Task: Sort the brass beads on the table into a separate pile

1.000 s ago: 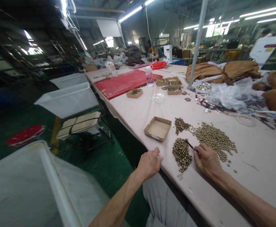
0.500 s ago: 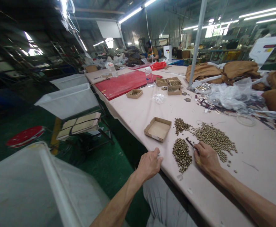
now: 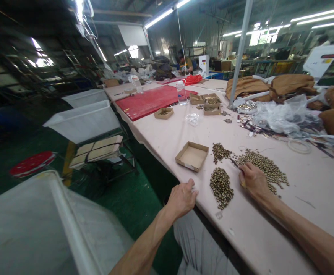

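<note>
My right hand is closed around a thin dark stick-like tool, whose tip points at the small pile of brass-coloured metal snaps. Partly behind that hand spreads a wide scatter of similar snaps. A third, denser heap of snaps lies to its left, nearer the table edge. My left hand rests at the edge with its fingers curled in; a pale bit shows by the fingertips, too small to name. Beyond it sits a shallow cardboard box with a bare bottom.
Farther along the table are small boxes of metal parts, a clear bottle and a red sheet. Plastic bags and brown fabric lie right, beside a metal pole. White bins stand left.
My right hand has moved slightly away from me and to the right, taking the tool tip from beside the dense heap to the small far pile. My left hand stays put.
</note>
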`<state>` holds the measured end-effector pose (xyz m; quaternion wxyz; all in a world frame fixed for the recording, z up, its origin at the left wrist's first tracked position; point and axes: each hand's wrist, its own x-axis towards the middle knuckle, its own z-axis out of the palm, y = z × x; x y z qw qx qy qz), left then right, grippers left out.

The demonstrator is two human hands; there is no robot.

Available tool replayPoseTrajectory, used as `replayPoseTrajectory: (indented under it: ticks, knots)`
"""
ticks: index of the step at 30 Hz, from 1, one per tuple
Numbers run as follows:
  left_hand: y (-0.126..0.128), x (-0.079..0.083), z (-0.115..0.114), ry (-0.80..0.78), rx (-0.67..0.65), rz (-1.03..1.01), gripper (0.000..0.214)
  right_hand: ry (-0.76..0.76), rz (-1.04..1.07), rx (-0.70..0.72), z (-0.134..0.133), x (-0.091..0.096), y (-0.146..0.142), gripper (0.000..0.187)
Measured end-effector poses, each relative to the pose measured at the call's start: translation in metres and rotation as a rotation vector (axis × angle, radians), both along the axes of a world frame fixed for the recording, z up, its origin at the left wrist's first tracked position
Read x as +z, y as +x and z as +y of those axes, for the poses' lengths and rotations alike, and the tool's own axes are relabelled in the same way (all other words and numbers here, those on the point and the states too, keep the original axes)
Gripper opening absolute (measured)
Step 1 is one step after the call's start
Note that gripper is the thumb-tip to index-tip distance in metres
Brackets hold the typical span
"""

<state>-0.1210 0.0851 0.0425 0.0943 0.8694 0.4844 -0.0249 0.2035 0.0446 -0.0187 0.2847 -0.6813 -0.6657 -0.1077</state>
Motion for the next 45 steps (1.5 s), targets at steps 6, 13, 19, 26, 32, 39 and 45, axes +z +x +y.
replayPoseTrajectory:
  ticks: [6, 13, 19, 26, 32, 39, 45]
  knots:
    - [0.004, -0.001, 0.001, -0.020, 0.002, -0.013, 0.030, 0.029, 0.120, 0.174, -0.077, 0.002, 0.000, 0.017]
    - [0.008, 0.002, 0.000, -0.022, 0.016, 0.007, 0.031, -0.016, 0.198, 0.299, -0.124, -0.004, -0.022, 0.022]
    - [0.009, 0.003, -0.001, -0.006, 0.012, 0.009, 0.032, 0.009, 0.188, 0.237, -0.114, -0.006, -0.023, 0.021]
    - [0.008, -0.002, 0.001, -0.003, 0.013, 0.005, 0.031, 0.000, 0.259, 0.378, -0.143, 0.010, -0.019, 0.029]
    - [0.008, -0.004, 0.001, -0.002, 0.011, -0.001, 0.031, -0.090, 0.218, 0.437, -0.162, 0.004, -0.015, 0.032]
    - [0.009, -0.003, 0.000, 0.013, 0.013, 0.012, 0.030, -0.068, 0.176, 0.382, -0.142, -0.002, -0.008, 0.029]
    - [0.011, 0.002, -0.001, 0.001, 0.018, 0.028, 0.028, -0.053, 0.092, 0.363, -0.126, -0.005, 0.001, 0.025]
